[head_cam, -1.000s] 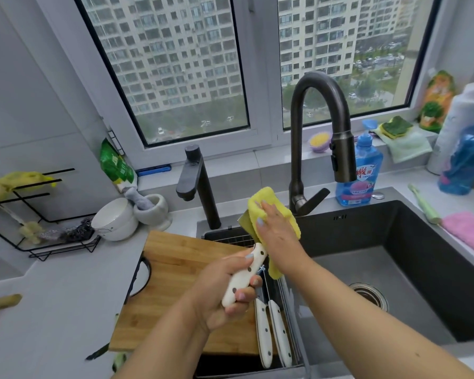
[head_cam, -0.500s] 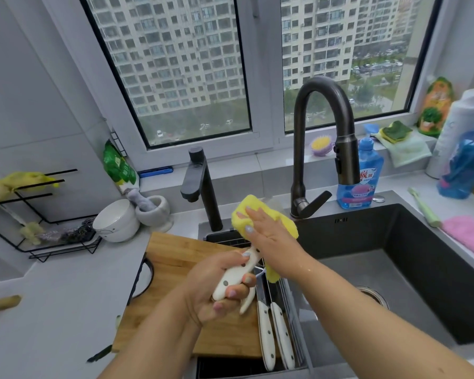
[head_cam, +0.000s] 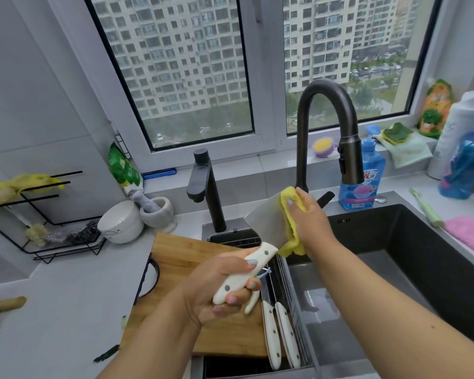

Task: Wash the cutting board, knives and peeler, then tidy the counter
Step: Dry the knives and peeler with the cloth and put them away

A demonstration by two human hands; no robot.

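Note:
My left hand [head_cam: 219, 285] grips the white handle of a cleaver [head_cam: 263, 220], blade pointing up and away over the sink's left edge. My right hand [head_cam: 308, 214] presses a yellow cloth [head_cam: 290, 212] against the right side of the blade. A small white tool with a curved end hangs from my left fist too; what it is stays unclear. Two more white-handled knives [head_cam: 279, 335] lie in the wire drain rack [head_cam: 288, 272]. The wooden cutting board [head_cam: 181, 258] rests on the counter, partly over the sink's left end.
A dark sink basin [head_cam: 394, 258] lies right, with a tall black faucet [head_cam: 326, 127] and a smaller tap [head_cam: 203, 184] behind. Blue dish soap [head_cam: 364, 181], a white bowl [head_cam: 121, 221], a mortar [head_cam: 159, 212], a wire shelf [head_cam: 47, 220] and a pink cloth [head_cam: 471, 236] stand around.
The cleaver has turned so its broad blade now shows. My right hand with the yellow cloth has slid to the blade's right side, and my left hand has tilted the handle.

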